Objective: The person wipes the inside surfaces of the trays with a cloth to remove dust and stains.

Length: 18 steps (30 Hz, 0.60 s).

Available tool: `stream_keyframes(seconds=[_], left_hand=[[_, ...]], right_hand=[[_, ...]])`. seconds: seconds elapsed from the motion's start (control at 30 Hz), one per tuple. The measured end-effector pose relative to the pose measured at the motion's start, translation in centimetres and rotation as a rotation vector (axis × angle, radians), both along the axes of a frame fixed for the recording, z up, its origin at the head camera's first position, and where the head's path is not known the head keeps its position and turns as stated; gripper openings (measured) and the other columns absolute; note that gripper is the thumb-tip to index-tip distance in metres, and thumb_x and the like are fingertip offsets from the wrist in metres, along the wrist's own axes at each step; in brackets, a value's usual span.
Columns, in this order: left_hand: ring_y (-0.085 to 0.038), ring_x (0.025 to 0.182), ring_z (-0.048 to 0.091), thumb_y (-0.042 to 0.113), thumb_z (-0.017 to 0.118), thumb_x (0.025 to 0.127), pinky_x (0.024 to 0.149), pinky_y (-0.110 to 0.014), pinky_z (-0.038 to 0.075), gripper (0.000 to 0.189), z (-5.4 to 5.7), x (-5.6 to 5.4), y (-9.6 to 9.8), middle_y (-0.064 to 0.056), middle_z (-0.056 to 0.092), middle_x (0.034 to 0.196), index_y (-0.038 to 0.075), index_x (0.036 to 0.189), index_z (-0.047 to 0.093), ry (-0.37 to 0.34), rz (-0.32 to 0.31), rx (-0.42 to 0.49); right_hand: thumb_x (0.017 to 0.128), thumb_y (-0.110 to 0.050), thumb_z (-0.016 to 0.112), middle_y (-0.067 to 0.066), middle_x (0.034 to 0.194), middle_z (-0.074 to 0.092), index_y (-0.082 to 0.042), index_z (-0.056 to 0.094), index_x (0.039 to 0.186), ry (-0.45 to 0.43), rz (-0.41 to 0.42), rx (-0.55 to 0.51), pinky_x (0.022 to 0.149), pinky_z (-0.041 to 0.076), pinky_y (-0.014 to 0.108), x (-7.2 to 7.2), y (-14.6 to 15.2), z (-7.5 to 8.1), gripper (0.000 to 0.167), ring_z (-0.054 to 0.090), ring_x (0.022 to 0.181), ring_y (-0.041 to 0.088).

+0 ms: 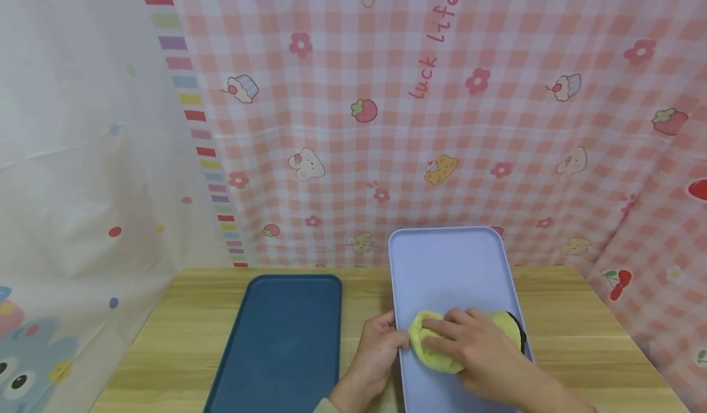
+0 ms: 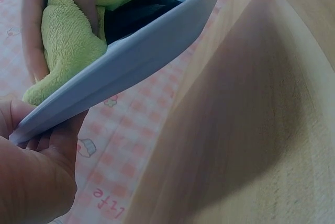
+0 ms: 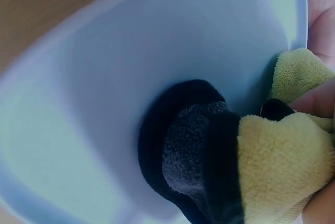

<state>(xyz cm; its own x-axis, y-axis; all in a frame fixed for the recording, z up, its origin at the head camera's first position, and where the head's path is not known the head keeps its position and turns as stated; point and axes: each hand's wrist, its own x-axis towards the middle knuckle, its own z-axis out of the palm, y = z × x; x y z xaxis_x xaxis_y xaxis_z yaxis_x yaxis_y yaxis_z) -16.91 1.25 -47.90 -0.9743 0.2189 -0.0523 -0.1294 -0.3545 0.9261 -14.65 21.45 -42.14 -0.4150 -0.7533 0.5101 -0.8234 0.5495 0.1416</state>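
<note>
A lavender tray (image 1: 450,266) is held tilted up off the table, its far end raised against the curtain. My left hand (image 1: 374,355) grips its left rim, thumb on top and fingers beneath, as the left wrist view shows. On the tray's inner face lies a bunched yellow cloth (image 1: 431,358) with a dark edge. My right hand (image 1: 480,351) holds this cloth against the tray, fingers bent over it. In the right wrist view the cloth's dark grey underside (image 3: 186,150) folds outward over the tray.
A dark blue tray (image 1: 287,339) lies flat on the wooden table (image 1: 574,327) to the left. Behind the table hangs a pink checked curtain (image 1: 331,131), with a white patterned sheet (image 1: 83,186) along the left side.
</note>
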Motion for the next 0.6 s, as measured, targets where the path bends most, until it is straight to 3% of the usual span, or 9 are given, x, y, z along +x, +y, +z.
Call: stream_keyframes(seconds=[0.6], left_hand=[[-0.015,0.095,0.071,-0.011,0.050,0.059,0.080,-0.027,0.054,0.062,-0.09,-0.06,0.09,-0.016,0.078,0.106,-0.008,0.116,0.074,0.003,0.010,-0.006]], right_hand=[[0.041,0.004,0.070,-0.002,0.121,0.074,-0.023,0.079,0.107,-0.027,0.041,0.060,0.071,0.044,0.032,0.89,-0.38,-0.49,0.072,0.056,0.090,0.015]])
